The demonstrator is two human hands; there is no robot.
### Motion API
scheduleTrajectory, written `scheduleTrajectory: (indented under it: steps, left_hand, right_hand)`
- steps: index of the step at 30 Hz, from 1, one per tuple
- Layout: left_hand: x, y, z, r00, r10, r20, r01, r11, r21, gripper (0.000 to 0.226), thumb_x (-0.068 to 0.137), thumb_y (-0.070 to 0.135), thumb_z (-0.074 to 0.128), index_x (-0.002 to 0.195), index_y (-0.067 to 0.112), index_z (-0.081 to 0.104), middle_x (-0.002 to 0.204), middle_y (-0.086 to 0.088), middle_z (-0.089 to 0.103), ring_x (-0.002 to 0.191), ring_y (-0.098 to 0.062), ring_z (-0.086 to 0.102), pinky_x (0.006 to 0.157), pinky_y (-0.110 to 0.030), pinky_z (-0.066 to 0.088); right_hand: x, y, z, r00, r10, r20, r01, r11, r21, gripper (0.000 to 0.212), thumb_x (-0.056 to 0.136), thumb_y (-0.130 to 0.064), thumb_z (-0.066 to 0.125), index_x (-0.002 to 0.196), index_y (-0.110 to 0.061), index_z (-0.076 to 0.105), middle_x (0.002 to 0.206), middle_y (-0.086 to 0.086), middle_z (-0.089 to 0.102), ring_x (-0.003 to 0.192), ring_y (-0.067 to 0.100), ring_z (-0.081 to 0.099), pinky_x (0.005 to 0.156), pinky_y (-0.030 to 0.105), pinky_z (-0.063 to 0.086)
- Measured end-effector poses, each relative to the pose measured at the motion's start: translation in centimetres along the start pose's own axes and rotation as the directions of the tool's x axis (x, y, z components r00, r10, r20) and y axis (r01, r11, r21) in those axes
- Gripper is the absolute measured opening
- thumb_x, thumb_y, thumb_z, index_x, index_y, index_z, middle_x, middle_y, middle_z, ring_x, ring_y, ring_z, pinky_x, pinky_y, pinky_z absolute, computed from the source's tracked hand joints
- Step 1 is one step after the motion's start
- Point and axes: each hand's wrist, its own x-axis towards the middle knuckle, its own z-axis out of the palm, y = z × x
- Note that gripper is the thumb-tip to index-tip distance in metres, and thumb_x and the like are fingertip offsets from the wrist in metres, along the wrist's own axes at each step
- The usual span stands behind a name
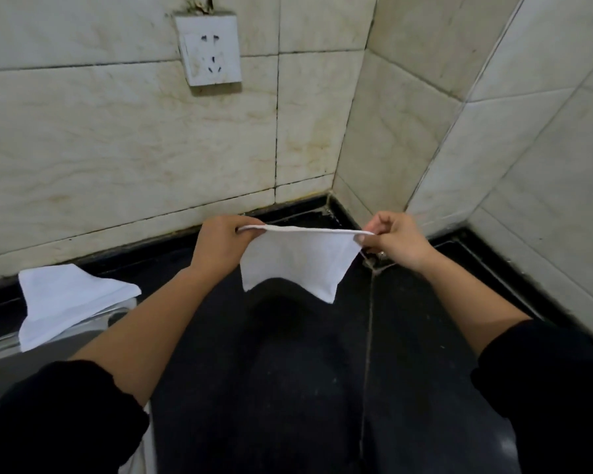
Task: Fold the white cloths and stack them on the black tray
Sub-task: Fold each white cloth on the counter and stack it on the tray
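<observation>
Cream marble-look tiles (117, 138), stained along the grout, close off a corner above a glossy black counter (288, 388), and from my remote seat I see both arms stretched over it. My left hand (220, 246) pinches one top corner of a white cloth (298, 261), fingers curled round the hem. My right hand (396, 242) pinches the opposite corner between thumb and forefinger. The cloth hangs in the air between them, clear of the counter. Its top edge is pulled taut and nearly level, showing a doubled hem, and its lower edge sags into two loose points. It looks plain, thin and unprinted.

A second white cloth (69, 299) lies well to the left, draped unevenly over a shiny metal rim (0, 340). A grimy white wall socket (208, 49) sits high on the tiles; any marking on it is too small for me to read. A ring (382, 253) shows on my right hand, and black sleeves (59, 415) cover both upper forearms.
</observation>
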Motion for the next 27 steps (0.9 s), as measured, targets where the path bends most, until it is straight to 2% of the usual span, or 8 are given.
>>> scheduleTrajectory:
  steps: [2,5,8,11,17,22,24,27]
  left_hand:
    - [-0.1,0.4,0.6,1.0,-0.023,0.008,0.024,0.997,-0.077,0.017,0.09,0.014,0.065,0.103,0.016,0.076,0.099,0.0,0.074,0.088,-0.006,0.063,0.071,-0.012,0.047]
    - [-1.1,0.3,1.2,0.998,-0.021,0.052,0.028,0.991,-0.133,0.019,0.089,0.013,0.066,0.104,0.021,0.075,0.095,0.01,0.071,0.093,-0.008,0.065,0.081,-0.024,0.054]
    - [-3.3,-0.1,1.9,0.991,-0.022,0.132,0.046,0.982,-0.183,0.023,0.086,0.01,0.068,0.1,0.028,0.074,0.087,0.023,0.069,0.09,-0.008,0.067,0.079,-0.029,0.054]
    - [-6.3,-1.5,3.1,0.955,-0.073,0.288,0.131,0.974,-0.186,0.03,0.08,0.012,0.075,0.087,0.042,0.072,0.074,0.036,0.065,0.084,0.003,0.067,0.077,-0.021,0.053]
    - [-13.0,-4.3,6.1,0.731,-0.225,0.645,0.327,0.944,-0.041,0.015,0.08,0.024,0.076,0.094,0.03,0.077,0.085,0.023,0.073,0.085,0.005,0.068,0.083,-0.015,0.051]
    - [-16.1,-6.1,8.0,0.598,-0.275,0.753,0.38,0.924,0.036,0.015,0.082,0.023,0.074,0.095,0.03,0.077,0.088,0.02,0.074,0.086,0.003,0.068,0.082,-0.014,0.05]
    - [-16.1,-6.5,8.2,0.575,-0.301,0.761,0.404,0.913,0.055,0.012,0.084,0.023,0.073,0.091,0.031,0.078,0.083,0.015,0.075,0.08,0.001,0.068,0.077,-0.016,0.051]
    - [-15.4,-6.8,8.5,0.608,-0.354,0.711,0.465,0.884,0.043,0.021,0.083,0.022,0.074,0.065,0.032,0.075,0.059,0.012,0.067,0.057,0.003,0.058,0.063,-0.019,0.045]
  right_hand:
    - [-0.3,0.7,-1.2,0.999,0.026,-0.028,-0.025,0.999,0.042,0.02,0.08,-0.005,0.075,0.07,-0.013,0.06,0.066,0.006,0.066,0.052,0.004,0.061,0.055,0.018,0.052]
    - [-1.0,2.1,-2.2,0.998,0.06,-0.02,-0.058,0.996,0.071,0.016,0.078,-0.003,0.077,0.072,-0.01,0.064,0.063,0.003,0.068,0.056,0.009,0.063,0.059,0.019,0.053]
    - [-2.1,3.6,-2.3,0.994,0.097,0.054,-0.1,0.994,0.051,0.013,0.076,0.001,0.076,0.071,-0.006,0.066,0.056,-0.005,0.067,0.056,0.006,0.063,0.057,0.015,0.051]
    - [-3.6,6.0,-2.0,0.966,0.176,0.189,-0.177,0.984,-0.011,0.01,0.075,0.003,0.075,0.073,-0.003,0.067,0.06,-0.001,0.066,0.06,0.01,0.06,0.055,0.015,0.049]
    - [-7.8,12.2,-0.1,0.82,0.431,0.376,-0.4,0.902,-0.161,0.011,0.074,-0.005,0.079,0.079,-0.007,0.069,0.076,0.006,0.069,0.072,0.011,0.063,0.06,0.018,0.052]
    - [-10.6,15.5,1.2,0.691,0.551,0.469,-0.461,0.835,-0.301,0.014,0.072,-0.01,0.08,0.081,-0.009,0.07,0.071,0.001,0.071,0.071,0.008,0.065,0.063,0.02,0.052]
    - [-10.8,15.8,1.5,0.68,0.559,0.474,-0.471,0.829,-0.301,0.015,0.073,-0.012,0.079,0.083,-0.009,0.069,0.07,0.001,0.071,0.072,0.009,0.066,0.062,0.02,0.051]
    - [-10.1,15.6,1.6,0.728,0.531,0.434,-0.473,0.847,-0.243,0.015,0.075,-0.015,0.079,0.086,-0.009,0.069,0.072,0.004,0.071,0.07,0.01,0.066,0.058,0.018,0.047]
